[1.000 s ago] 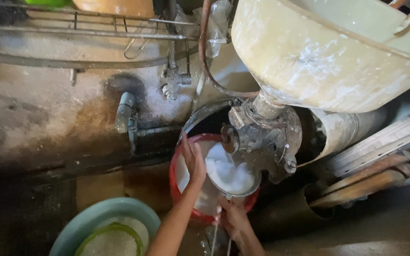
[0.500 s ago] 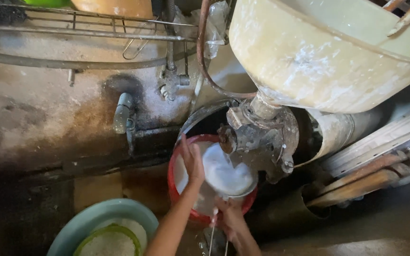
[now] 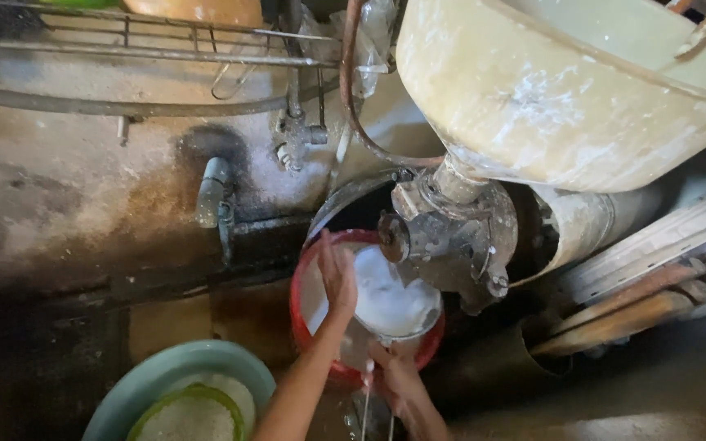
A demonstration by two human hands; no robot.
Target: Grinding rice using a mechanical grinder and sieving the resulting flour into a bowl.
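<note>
A red bucket (image 3: 302,325) stands on the floor under the outlet of a grinding machine (image 3: 451,237). A small bowl (image 3: 398,309) full of white liquid is held above the bucket, tilted. My left hand (image 3: 337,273) grips the bowl's far left rim. My right hand (image 3: 392,371) holds its near edge from below. White liquid trickles down in thin streams (image 3: 367,392) beside my right wrist. A large cream hopper (image 3: 557,98) sits on top of the machine.
A teal basin (image 3: 145,384) with a green strainer of white grains (image 3: 194,416) lies at the lower left. Pipes and a tap (image 3: 214,196) run along the stained wall. A wire rack (image 3: 149,41) hangs above. Wooden planks (image 3: 647,286) lean at the right.
The bowl has tipped a little more and white liquid now runs down near my right wrist. Both hands stay on the bowl.
</note>
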